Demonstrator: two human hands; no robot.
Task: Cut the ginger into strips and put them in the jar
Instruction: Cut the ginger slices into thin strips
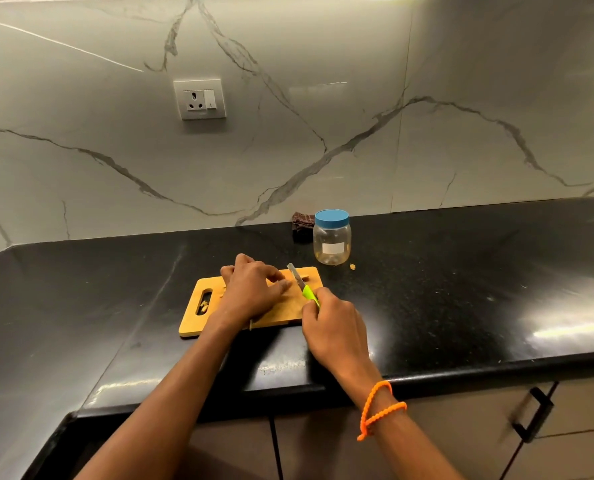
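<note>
We are observing the left hand (250,289) pressing down on the ginger (304,277) on the wooden cutting board (198,320), fingers lying flat over most of it, so only a small pale piece is showing by the blade. The right hand (330,327) is gripping the green handle of the knife (300,282), fingers curled round it, blade angled onto the board. In our judgement, the cut is calling for fingertips tucked back from the edge and thin, even slices. The jar (332,240) is standing just beyond the board on the black counter (461,271), blue lid (332,218) on; we are seeing nothing clearly inside.
</note>
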